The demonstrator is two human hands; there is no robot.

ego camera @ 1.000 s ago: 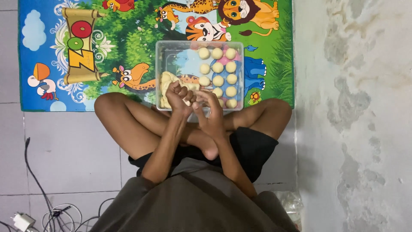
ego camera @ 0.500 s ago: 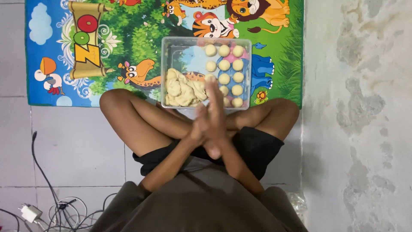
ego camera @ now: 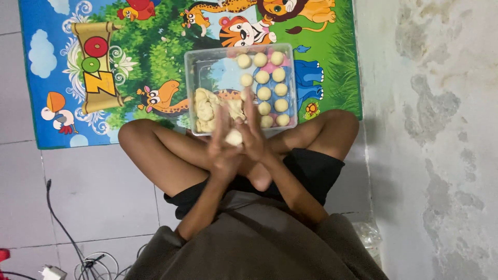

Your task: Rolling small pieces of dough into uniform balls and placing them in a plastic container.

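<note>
Eleven dough balls [ego camera: 271, 85] sit along the right side of the clear tray [ego camera: 190, 78], one lump of dough [ego camera: 209, 108] at its near-left corner. One more ball [ego camera: 234, 137] is pressed between left hand [ego camera: 224, 148] and right hand [ego camera: 255, 137], palms flat together, just at the tray's near edge.

Home floor, not a proper kitchen: grey tiles [ego camera: 78, 186], kids' zoo play mat [ego camera: 155, 62] at 12 o'clock, patchy plaster wall [ego camera: 436, 129] at 3, charger cables [ego camera: 78, 254] at 8.
</note>
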